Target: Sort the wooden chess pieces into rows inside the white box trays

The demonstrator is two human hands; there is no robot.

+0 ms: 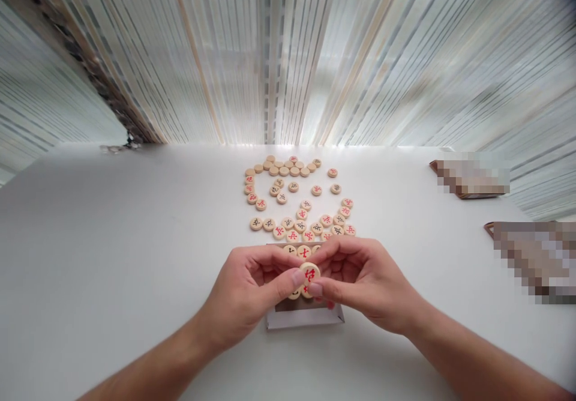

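Between the fingertips of my left hand [256,290] and my right hand [362,278] is a round wooden xiangqi piece [309,274] with a red character facing up. Both hands pinch it, one from each side, above a shallow open box [306,320]. Inside the box lie several more pieces, among them one with a red character [304,253] and one with a black character [290,250]. My fingers and palms hide part of the box and its contents.
Beyond the box, loose xiangqi pieces [300,226] with red or black characters spread over the white table [135,257]. A row of plain-faced pieces [284,171] lies farther back. Two blurred box-like objects [477,176] [540,257] stand at the right. Striped curtains [288,59] hang behind.
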